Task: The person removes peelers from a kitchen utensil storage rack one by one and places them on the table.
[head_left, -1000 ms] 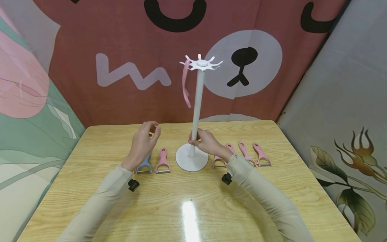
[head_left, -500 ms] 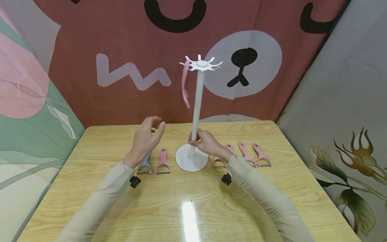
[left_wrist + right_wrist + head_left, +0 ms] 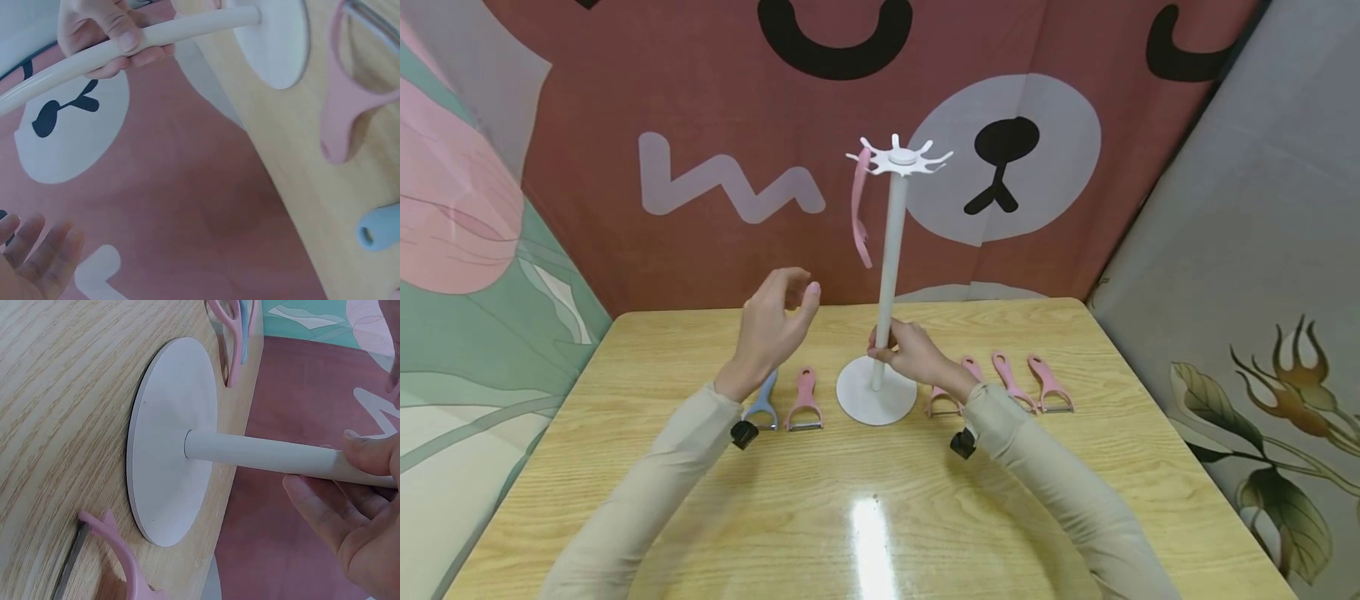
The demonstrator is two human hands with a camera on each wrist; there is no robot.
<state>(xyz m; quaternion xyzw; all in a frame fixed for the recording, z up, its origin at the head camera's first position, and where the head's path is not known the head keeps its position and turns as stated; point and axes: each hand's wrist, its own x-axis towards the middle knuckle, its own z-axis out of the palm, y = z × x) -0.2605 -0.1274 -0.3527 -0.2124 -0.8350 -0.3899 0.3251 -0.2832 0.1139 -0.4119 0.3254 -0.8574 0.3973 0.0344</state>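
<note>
A white stand with a round base [image 3: 865, 400] and a ring of prongs [image 3: 917, 158] on top stands upright mid-table. My right hand [image 3: 917, 354] grips its pole [image 3: 262, 453] low down, thumb on one side and fingers on the other. One pink peeler [image 3: 858, 208] hangs from a left prong. Left of the pole, my left hand [image 3: 775, 325] is raised with nothing in it, its fingers [image 3: 56, 250] loosely bent and apart. Below that hand lie a blue peeler [image 3: 763, 406], partly covered by the wrist, and a pink peeler [image 3: 806, 392].
Right of the base, several pink peelers lie in a row, including one at the far right [image 3: 1049, 384] and one partly behind my right wrist [image 3: 943, 405]. The wooden table [image 3: 805, 517] ends at a printed curtain [image 3: 737, 258] behind; more cloth hangs at both sides.
My left hand has risen and moved right and away from me, above the peelers. The right hand, the stand and the hanging peeler have stayed in place.
</note>
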